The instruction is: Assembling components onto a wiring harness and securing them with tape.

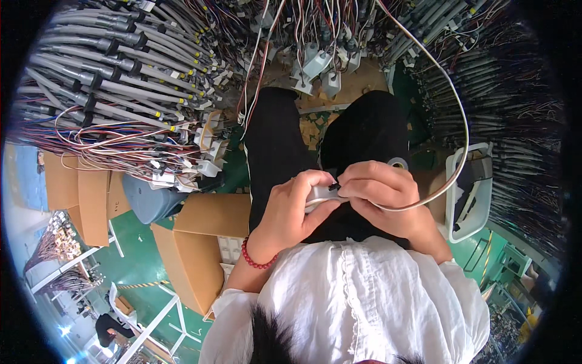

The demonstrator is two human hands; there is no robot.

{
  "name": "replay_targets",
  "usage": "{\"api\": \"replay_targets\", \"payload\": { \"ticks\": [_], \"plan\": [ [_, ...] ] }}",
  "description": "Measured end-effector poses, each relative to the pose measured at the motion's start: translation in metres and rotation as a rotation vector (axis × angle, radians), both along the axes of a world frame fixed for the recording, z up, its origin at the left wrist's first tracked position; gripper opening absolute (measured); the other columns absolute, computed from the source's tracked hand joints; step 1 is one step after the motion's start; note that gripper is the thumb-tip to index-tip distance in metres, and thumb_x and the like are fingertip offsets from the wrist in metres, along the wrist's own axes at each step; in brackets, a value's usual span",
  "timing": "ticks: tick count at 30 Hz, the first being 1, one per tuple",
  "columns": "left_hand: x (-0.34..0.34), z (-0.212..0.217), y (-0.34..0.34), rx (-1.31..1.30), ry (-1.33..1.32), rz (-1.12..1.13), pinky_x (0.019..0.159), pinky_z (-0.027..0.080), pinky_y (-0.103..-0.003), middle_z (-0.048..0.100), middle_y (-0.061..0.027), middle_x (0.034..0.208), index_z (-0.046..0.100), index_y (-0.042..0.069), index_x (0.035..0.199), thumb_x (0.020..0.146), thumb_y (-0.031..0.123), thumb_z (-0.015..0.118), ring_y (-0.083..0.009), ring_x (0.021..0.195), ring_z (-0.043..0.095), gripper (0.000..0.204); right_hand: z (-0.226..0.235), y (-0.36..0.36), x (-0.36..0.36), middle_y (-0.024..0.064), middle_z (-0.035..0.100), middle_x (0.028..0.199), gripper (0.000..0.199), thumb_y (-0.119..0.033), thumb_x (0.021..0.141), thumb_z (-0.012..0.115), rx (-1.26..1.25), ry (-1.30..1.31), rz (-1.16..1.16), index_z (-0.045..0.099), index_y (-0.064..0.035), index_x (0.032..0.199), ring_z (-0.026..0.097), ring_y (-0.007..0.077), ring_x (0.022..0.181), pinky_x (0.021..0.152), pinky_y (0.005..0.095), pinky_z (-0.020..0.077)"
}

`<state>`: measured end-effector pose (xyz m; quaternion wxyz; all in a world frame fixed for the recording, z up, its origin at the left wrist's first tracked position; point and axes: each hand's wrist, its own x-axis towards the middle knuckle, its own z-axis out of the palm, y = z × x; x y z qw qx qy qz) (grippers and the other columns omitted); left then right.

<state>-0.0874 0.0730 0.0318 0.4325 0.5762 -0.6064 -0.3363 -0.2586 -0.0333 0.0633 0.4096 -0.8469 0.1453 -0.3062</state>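
Harness bundles, left: grey sleeved cable bundles (103, 67) with coloured wires hang in rows at the upper left, well apart from the hands.
Cardboard boxes: brown cartons (200, 242) stand on the green floor at the person's left side, beside a grey stool (148, 200).
Bracelet: a red bead bracelet (254, 258) sits on the left wrist.
Left hand: the left hand (291, 212) is closed around a small grey connector housing (320, 195); fingers curl over its top, thumb pressing from below.
Connector position: the housing lies between the two hands, above the lap, its right end meeting the right fingertips.
Right hand: the right hand (385, 197) is closed in a pinch at the housing's right end, touching it; what lies under the fingertips is hidden.
Grey cable: a long grey cable (458, 103) runs out from under the right hand, loops right and climbs to the upper harness.
Hanging connectors: pale connector blocks (318, 67) dangle above the knees.
White bin: a white plastic crate (470, 188) stands at the right, near the right forearm.
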Motion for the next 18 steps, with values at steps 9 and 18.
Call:
{"api": "replay_targets", "payload": {
  "ticks": [9,18],
  "plan": [
    [-0.007,-0.009,-0.003,-0.224,-0.175,-0.009,0.064,0.053,-0.036,0.064,-0.0133,0.099,0.048,0.002,0.102,0.077,0.022,0.074,-0.0314,0.079,0.064,0.041,-0.006,-0.004,-0.001,0.0095,0.064,0.083,0.021,0.012,0.066,0.069,0.347,-0.069,-0.037,0.064,-0.0019,0.081,0.064,0.0199,0.075,0.063,0.0273,0.0512],
    [-0.01,-0.018,-0.002,0.061,0.402,-0.084,0.085,0.048,-0.034,0.047,-0.0197,0.119,0.028,0.0,0.117,0.089,0.025,0.063,-0.024,0.098,0.058,0.051,-0.015,-0.011,-0.009,0.0071,0.068,0.083,0.014,-0.003,0.077,0.072,0.77,0.105,-0.034,0.068,0.0001,0.09,0.064,0.0132,0.078,0.069,0.0274,0.0516]
  ]
}}
